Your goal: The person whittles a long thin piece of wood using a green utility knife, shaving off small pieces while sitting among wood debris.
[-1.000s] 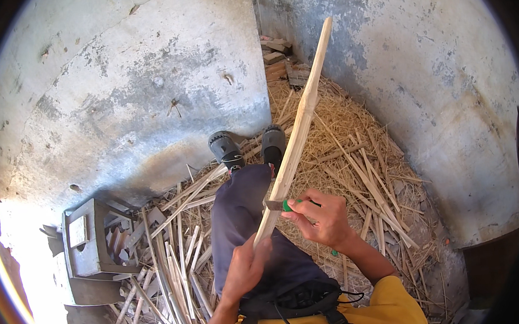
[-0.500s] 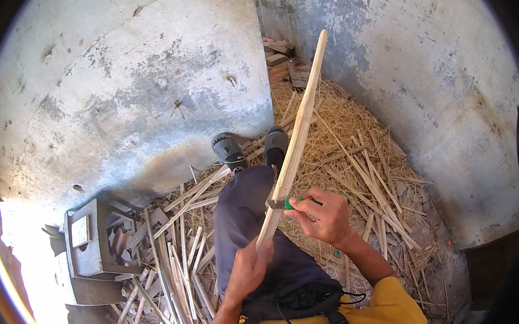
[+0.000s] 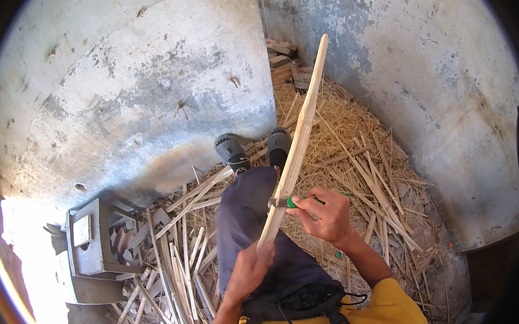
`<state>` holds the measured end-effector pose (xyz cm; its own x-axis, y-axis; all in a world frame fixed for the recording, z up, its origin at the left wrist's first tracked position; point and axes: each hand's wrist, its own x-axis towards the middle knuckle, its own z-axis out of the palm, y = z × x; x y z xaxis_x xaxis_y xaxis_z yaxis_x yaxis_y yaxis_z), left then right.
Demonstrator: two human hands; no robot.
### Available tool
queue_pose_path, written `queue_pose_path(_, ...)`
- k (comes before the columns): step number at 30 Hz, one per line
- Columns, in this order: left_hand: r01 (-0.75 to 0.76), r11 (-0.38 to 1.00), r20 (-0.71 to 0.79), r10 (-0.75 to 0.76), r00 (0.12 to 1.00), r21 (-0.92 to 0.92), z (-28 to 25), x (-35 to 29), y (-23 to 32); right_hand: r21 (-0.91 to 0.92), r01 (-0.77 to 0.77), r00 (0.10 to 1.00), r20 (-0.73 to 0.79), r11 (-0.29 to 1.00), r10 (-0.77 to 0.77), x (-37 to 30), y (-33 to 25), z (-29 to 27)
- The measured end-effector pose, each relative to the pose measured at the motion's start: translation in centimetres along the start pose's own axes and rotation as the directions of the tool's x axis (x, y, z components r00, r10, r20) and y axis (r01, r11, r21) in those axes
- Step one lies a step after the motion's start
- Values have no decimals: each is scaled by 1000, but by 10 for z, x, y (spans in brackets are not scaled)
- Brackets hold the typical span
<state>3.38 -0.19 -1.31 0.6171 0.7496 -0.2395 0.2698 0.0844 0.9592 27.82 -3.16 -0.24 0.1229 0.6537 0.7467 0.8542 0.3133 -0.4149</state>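
I see the left hand (image 3: pixel 250 271) with its fingers closed around the near end of a bamboo strip (image 3: pixel 297 148), and the right hand (image 3: pixel 326 216) with its fingers gripping a green-handled knife (image 3: pixel 293 202). The blade (image 3: pixel 281 202) lies across the strip, nearer to its held end, so I judge the step is scraping or shaving. To do it well, I would set the blade at a low, even angle, press lightly along the grain, and stop each stroke well before the left fingers. At the node (image 3: pixel 306 115) I would use less force, because the blade may catch there. The strip slants over the trouser leg (image 3: pixel 239 222), its far end free above the floor (image 3: pixel 448 266). The right fingers are just beside the strip's right edge; I cannot tell if they touch it.
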Motion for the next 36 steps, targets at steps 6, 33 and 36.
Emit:
queue_pose_path(6, -7, 1000, 24, 7, 1000, 9, -3, -1, -1, -16, -9, 1000, -8, 1000, 9, -2, 3, 1)
queue_pose_path(33, 278, 947, 249, -233, 940, -163, -20, -3, -4, 720, -584, 748, 297, 376, 593, 19, 37, -18)
queue_pose_path(36, 197, 970, 274, -153, 950, -140, -23, -2, -15, 709, -595, 725, 269, 379, 634, 18, 37, -10)
